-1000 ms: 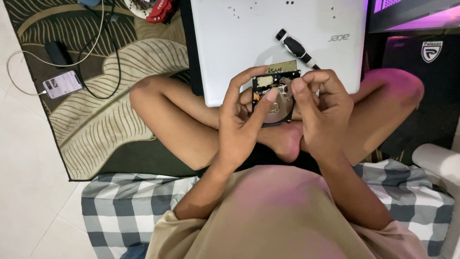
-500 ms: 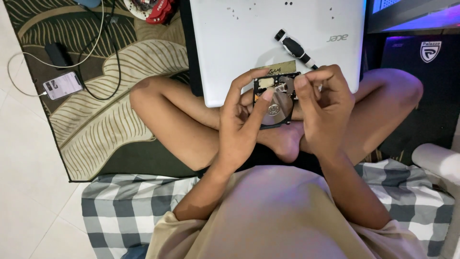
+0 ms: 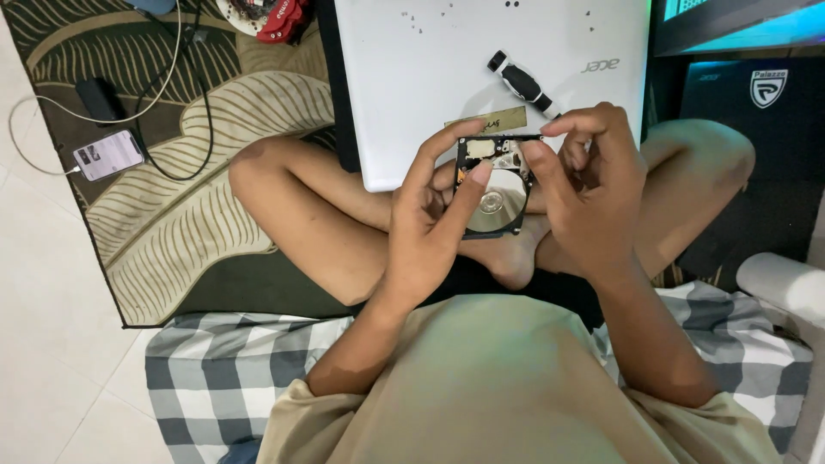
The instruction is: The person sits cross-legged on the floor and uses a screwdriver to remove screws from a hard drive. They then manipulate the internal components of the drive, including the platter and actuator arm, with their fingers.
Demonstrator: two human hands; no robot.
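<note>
The left hand (image 3: 430, 219) is gripping an opened hard drive (image 3: 494, 185) by its left edge, thumb lying across the shiny platter (image 3: 503, 198), above the crossed legs just in front of a white laptop (image 3: 481, 77). The right hand (image 3: 589, 185) is pinching its top right corner. It looks small, stiff and light; the platter is probably delicate, so the frame edges seem the safer hold.

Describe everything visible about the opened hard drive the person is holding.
The opened hard drive is a small black-framed rectangle with its cover off, showing a shiny silver platter with a central hub and, at the top, pale and metallic parts. It is held above the crossed legs, just in front of the white laptop's edge. The left hand grips its left side, thumb over the platter's edge; the right hand pinches its top right corner.
</note>
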